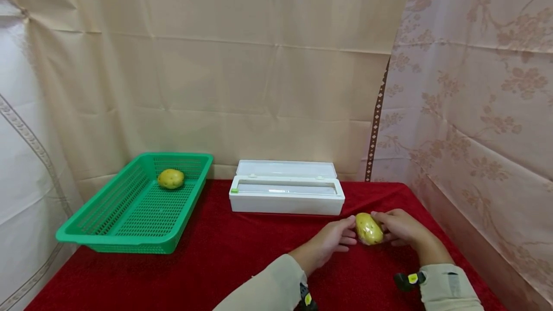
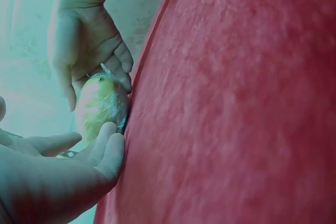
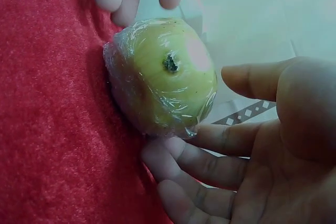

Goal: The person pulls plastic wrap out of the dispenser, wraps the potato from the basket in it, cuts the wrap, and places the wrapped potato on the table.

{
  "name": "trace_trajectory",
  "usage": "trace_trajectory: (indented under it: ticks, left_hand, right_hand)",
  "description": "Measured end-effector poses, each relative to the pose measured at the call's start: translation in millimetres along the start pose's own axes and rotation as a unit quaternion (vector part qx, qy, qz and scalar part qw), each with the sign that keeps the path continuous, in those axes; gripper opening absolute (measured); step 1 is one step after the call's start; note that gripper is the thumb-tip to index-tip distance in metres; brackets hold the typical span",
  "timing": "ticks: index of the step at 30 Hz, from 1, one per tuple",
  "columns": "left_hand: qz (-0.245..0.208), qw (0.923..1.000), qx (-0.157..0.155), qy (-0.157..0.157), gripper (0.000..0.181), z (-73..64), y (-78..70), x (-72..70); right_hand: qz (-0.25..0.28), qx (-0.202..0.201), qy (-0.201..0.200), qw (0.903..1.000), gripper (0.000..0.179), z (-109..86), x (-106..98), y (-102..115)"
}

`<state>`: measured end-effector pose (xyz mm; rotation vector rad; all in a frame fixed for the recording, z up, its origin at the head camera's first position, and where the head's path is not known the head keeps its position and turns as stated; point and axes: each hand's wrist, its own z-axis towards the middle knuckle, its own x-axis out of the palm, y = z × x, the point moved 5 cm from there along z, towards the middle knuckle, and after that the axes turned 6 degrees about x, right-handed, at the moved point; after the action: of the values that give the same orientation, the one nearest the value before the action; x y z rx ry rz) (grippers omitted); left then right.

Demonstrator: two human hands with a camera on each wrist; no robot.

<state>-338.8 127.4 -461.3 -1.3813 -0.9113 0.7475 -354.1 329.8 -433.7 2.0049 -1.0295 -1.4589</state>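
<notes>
Potato in clear film rests on the worktop between my left hand and right hand, both loosely unclenched, perhaps touching it.

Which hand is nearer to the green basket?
Left. The left hand is right of the green basket, beside the wrapped potato; the right hand is farther, on the potato's opposite side.

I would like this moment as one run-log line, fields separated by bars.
wrapped potato: between left hand and right hand | box: on red cloth, lid raised | basket: another potato inside
</notes>
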Motion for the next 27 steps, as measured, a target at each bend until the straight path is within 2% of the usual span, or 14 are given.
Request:
trace_trajectory:
  ticks: [3, 6, 9, 11, 15, 19, 24, 26, 27]
  left_hand:
    - [0.033, 0.9994, 0.009, -0.003, 0.055, -2.6, -5.5, -7.4]
    - [0.091, 0.9954, 0.028, -0.008, 0.054, -7.5, -11.4, -18.5]
    - [0.167, 0.9844, 0.054, -0.011, 0.053, -14.4, -15.9, -33.9]
    - [0.213, 0.9745, 0.070, -0.007, 0.053, -19.5, -18.9, -46.6]
    - [0.298, 0.9472, 0.118, 0.003, 0.054, -31.3, -29.3, -77.1]
    - [0.364, 0.9161, 0.168, -0.014, 0.050, -45.4, -49.4, -108.9]
    - [0.432, 0.8702, 0.222, -0.083, 0.043, -60.3, -81.7, -150.3]
    - [0.459, 0.8498, 0.230, -0.121, 0.042, -64.1, -91.4, -166.4]
    - [0.468, 0.8422, 0.228, -0.138, 0.041, -65.1, -94.5, -174.6]
  right_hand:
    - [0.003, -0.002, -0.009, 0.9999, 0.049, -0.2, -2.8, 1.9]
    - [-0.011, -0.028, -0.040, 0.9987, 0.054, 0.1, -8.2, 7.6]
    - [-0.043, -0.073, -0.098, 0.9916, 0.053, -0.8, -11.8, 17.9]
    - [-0.057, -0.099, -0.138, 0.9837, 0.046, -2.5, -10.3, 26.6]
    - [-0.059, -0.139, -0.189, 0.9704, 0.036, -9.7, 2.1, 47.7]
    - [-0.072, -0.171, -0.221, 0.9575, 0.030, -18.6, 16.4, 64.1]
    - [-0.089, -0.194, -0.229, 0.9497, 0.027, -19.4, 30.1, 75.1]
    - [-0.100, -0.205, -0.230, 0.9459, 0.027, -17.3, 34.4, 80.9]
    - [-0.105, -0.211, -0.231, 0.9439, 0.027, -15.0, 36.3, 84.0]
